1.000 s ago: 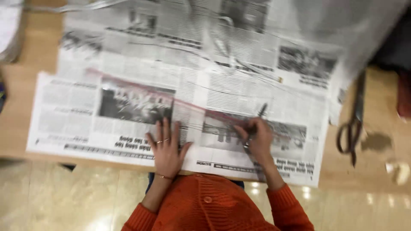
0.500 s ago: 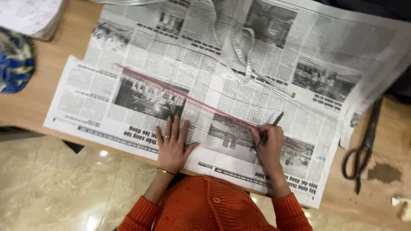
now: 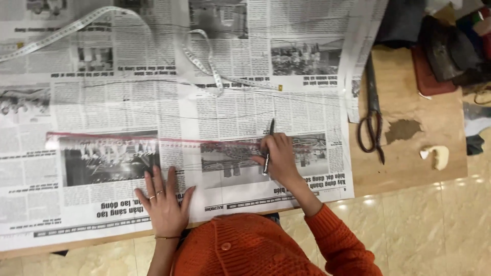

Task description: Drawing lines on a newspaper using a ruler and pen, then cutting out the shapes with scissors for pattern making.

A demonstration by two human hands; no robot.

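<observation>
we press our left hand (image 3: 164, 203) flat, fingers spread, on the newspaper (image 3: 153, 102) that covers the table. our right hand (image 3: 279, 157) grips a dark pen (image 3: 268, 148), its top pointing away from us. a long clear ruler (image 3: 153, 142) lies just past both hands. a white measuring tape (image 3: 204, 61) curls farther up, and big scissors (image 3: 372, 112) rest well to the right of our right hand.
</observation>
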